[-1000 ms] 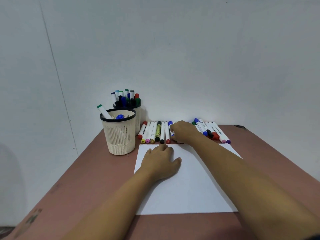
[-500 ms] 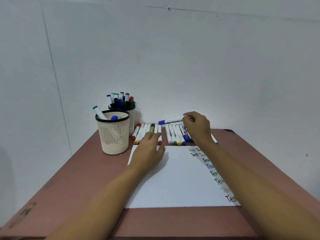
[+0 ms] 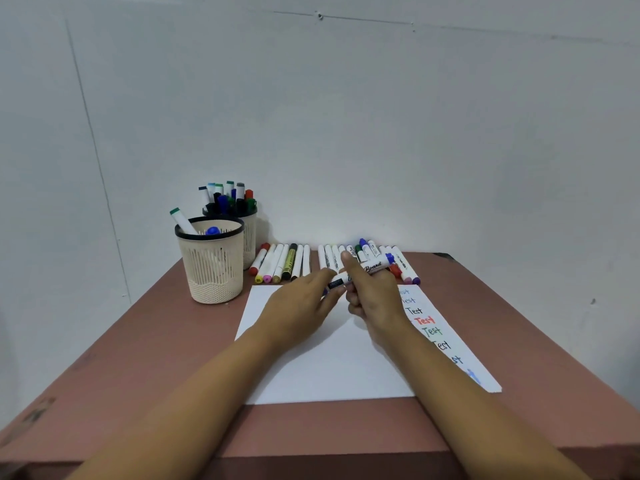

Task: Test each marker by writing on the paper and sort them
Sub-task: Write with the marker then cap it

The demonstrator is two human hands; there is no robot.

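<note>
Marker [image 3: 372,266] with blue cap held just above the paper [image 3: 329,368].
Right hand [image 3: 372,296] grips its barrel over the desk [image 3: 156,358]. Left hand [image 3: 298,306] fingertips are at its other end; can't tell if they're pinching it.

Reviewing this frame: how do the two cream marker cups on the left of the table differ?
The near cream mesh cup with a black rim holds only two visible markers, a leaning green-capped marker and a blue-topped marker. The far cream mesh cup is packed with many upright markers. The near cup shows in full, while the far cup is partly hidden behind it, closer to the wall. Both have cream walls and black rims.
</note>
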